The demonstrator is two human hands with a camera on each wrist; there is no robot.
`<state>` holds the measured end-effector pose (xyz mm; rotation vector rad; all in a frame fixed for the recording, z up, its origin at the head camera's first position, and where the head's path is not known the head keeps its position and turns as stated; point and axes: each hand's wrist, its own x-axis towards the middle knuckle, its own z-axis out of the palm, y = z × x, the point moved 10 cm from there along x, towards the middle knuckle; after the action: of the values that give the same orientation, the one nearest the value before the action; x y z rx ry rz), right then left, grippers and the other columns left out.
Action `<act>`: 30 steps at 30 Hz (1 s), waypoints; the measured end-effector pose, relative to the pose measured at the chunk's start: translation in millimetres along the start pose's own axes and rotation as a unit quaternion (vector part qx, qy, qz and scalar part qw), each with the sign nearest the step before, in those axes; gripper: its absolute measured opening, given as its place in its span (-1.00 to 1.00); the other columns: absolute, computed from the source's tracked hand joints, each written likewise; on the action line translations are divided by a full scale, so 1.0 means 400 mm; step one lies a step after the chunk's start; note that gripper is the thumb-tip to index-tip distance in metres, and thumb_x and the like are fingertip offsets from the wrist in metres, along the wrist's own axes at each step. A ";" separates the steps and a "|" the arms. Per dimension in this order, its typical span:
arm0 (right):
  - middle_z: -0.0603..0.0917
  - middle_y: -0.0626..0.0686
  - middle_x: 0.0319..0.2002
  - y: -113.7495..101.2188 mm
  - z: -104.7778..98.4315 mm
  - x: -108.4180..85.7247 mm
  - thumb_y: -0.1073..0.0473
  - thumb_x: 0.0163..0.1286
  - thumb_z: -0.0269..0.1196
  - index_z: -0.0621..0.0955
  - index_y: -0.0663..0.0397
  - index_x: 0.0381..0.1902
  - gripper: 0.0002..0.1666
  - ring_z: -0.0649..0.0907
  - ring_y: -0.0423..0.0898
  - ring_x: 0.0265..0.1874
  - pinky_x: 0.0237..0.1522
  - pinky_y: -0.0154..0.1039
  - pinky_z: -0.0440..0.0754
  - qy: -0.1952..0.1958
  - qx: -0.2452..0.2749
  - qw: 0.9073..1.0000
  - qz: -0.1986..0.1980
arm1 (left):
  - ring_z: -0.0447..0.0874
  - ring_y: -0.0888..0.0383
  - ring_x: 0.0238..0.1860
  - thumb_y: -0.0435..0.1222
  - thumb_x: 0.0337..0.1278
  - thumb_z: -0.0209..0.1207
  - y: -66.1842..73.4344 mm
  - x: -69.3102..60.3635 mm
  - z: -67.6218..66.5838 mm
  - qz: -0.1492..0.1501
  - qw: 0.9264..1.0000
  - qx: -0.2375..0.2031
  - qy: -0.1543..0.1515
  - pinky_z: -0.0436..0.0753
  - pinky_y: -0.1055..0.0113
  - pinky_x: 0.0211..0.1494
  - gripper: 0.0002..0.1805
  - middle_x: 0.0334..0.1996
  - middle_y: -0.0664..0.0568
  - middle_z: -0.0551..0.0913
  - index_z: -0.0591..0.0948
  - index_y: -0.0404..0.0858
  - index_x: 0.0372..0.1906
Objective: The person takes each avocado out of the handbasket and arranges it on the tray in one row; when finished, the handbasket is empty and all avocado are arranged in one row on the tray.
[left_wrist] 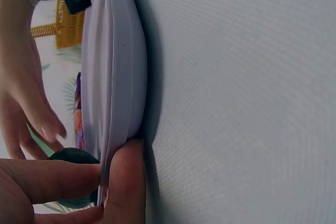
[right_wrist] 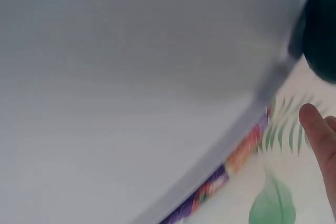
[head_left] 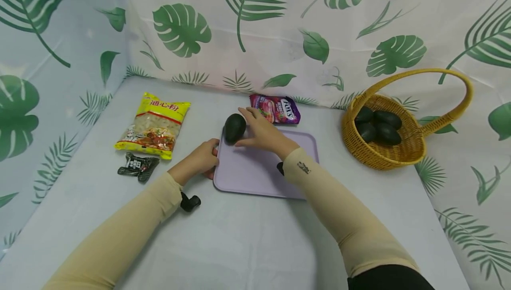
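Note:
A dark green avocado [head_left: 234, 128] stands at the back left corner of a pale purple tray [head_left: 255, 174]. My left hand [head_left: 201, 159] pinches the tray's left edge; in the left wrist view the thumb and fingers [left_wrist: 126, 177] lie on opposite sides of the rim. Beside the avocado, on its right, is my right hand [head_left: 265, 135] with spread fingers. A gap shows between a right fingertip [right_wrist: 310, 116] and the avocado [right_wrist: 323, 30] in the right wrist view. Nothing is held in the right hand.
A yellow wicker basket [head_left: 383, 159] with several avocados [head_left: 385, 128] stands at the right. A purple snack bag [head_left: 275, 109] lies behind the tray. To the left lie a yellow pasta bag [head_left: 153, 126] and a small black packet [head_left: 138, 166].

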<state>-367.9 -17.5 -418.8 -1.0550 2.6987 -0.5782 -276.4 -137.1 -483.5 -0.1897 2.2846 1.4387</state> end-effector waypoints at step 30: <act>-0.07 0.34 0.51 0.436 -0.431 -0.577 -0.32 0.24 0.31 -0.06 -0.11 0.61 0.20 0.39 0.46 0.20 0.17 0.46 0.41 0.134 -0.021 0.965 0.223 | 0.52 -0.07 -0.20 -0.58 0.10 0.01 -0.001 -0.006 0.010 0.004 1.000 0.009 -0.021 0.78 0.18 -0.45 -0.18 -0.05 -0.22 0.31 0.05 -0.38 0.52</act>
<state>-359.0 306.9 -328.8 -0.3653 3.0502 -0.6149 -273.1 -134.0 -484.1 -0.1429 2.2664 1.4126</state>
